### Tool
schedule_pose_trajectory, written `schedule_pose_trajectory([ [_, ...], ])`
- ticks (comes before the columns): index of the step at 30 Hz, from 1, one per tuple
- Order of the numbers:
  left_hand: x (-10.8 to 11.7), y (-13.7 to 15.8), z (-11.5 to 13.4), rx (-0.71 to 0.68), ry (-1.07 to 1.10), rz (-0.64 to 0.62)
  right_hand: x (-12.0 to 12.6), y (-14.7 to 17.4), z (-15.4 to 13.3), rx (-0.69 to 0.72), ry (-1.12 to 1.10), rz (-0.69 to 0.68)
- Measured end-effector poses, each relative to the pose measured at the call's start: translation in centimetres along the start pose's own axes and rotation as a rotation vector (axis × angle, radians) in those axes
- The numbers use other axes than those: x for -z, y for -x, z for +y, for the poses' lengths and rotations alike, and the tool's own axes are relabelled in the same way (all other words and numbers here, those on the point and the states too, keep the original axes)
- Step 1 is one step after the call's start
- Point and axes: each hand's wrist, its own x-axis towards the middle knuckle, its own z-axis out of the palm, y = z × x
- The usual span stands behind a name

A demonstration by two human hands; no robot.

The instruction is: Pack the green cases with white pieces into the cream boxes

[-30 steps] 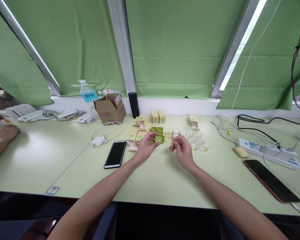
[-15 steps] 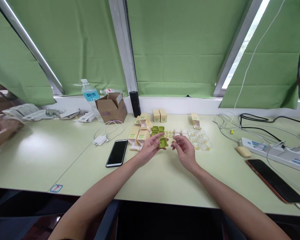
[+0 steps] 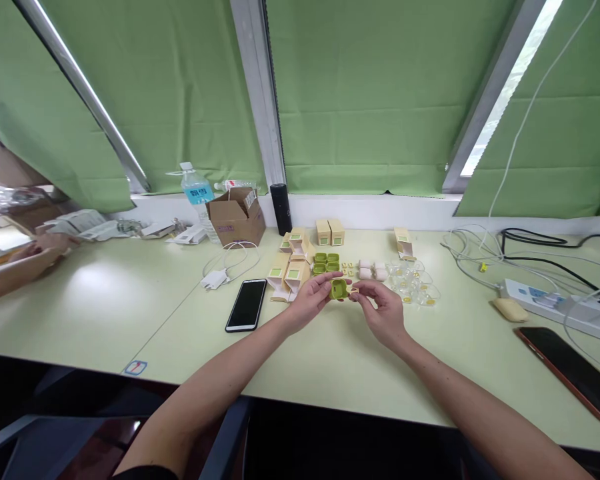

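Observation:
My left hand [image 3: 314, 298] is closed round a small green square cup [image 3: 339, 289], its open side turned towards me. Close to the cup's right side, my right hand [image 3: 380, 308] pinches a tiny pale yellow piece [image 3: 354, 291]; I cannot tell whether the two touch. Just beyond the hands stand several more green cups [image 3: 326, 263] in a block. Beside them lie small yellow pieces [image 3: 347, 268] and white rounded pieces [image 3: 373, 269]. To the right are several clear plastic pieces [image 3: 414, 287] with yellow parts.
Opened cream cartons [image 3: 294, 272] and a black phone [image 3: 247, 305] lie left of my hands. Two closed cartons [image 3: 330, 232], a black cylinder [image 3: 281, 209] and a cardboard box [image 3: 236, 217] stand behind. A power strip [image 3: 545, 300] and another phone [image 3: 570, 370] are right. A co-worker's hand [image 3: 50, 247] is far left.
The scene has shifted slightly right as my view turned left. My right hand has brought the tiny piece closer to the green cup in my left hand.

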Motion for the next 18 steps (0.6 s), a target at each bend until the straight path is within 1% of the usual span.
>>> schedule_pose_trajectory([
  [2, -0.04, 0.01, 0.05, 0.004, 0.0, -0.006, 0.15, -0.04, -0.2, 0.053, 0.067, 0.015],
  [5, -0.04, 0.04, 0.05, 0.007, -0.008, -0.001, 0.31, -0.14, -0.53, 0.118, 0.11, 0.01],
  [12, 0.02, 0.2, -0.05, 0.032, -0.068, 0.025, 0.49, -0.24, -0.65, 0.345, 0.281, -0.073],
  [15, -0.11, 0.27, -0.05, 0.028, -0.073, 0.024, 0.55, -0.15, -0.29, 0.386, 0.378, -0.119],
  [18, -0.23, 0.36, -0.08, 0.019, -0.097, -0.015, 0.56, -0.07, 0.01, 0.409, 0.476, -0.153],
])
